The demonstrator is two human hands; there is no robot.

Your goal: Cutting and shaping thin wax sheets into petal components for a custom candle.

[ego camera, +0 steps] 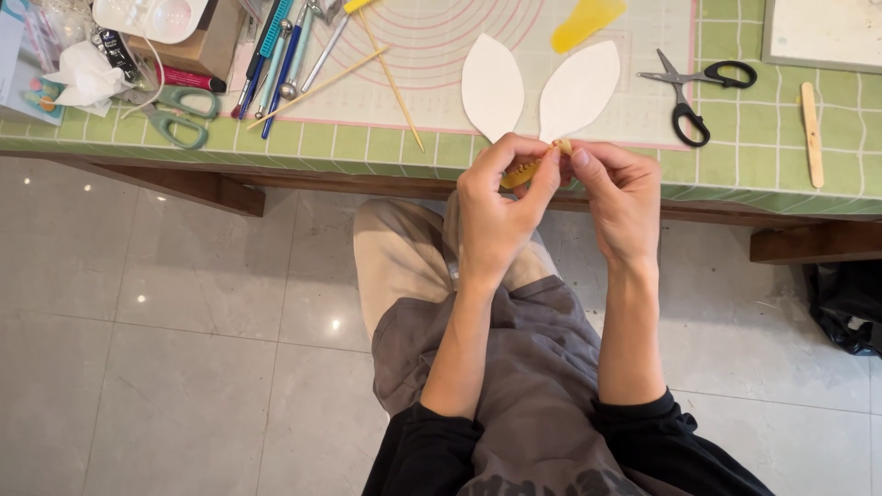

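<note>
Both my hands are raised in front of the table's edge, over my lap. My left hand [501, 207] and my right hand [620, 197] pinch a small yellow ridged piece [525, 171] between their fingertips. It looks like soft clay or a small tool; I cannot tell which. Just beyond my fingers lie two white leaf-shaped cutouts [491, 87] on a pale mat with pink circles [413, 55]. A flat yellow piece [586, 22] lies farther back on the mat.
Black-handled scissors [694, 87] lie right of the mat, a wooden stick [810, 133] farther right. Green-handled scissors [179, 115], pens, modelling tools [276, 55], skewers and a crumpled tissue [87, 75] crowd the left. The green checked tablecloth [367, 147] covers the table. A black bag [845, 298] sits on the floor.
</note>
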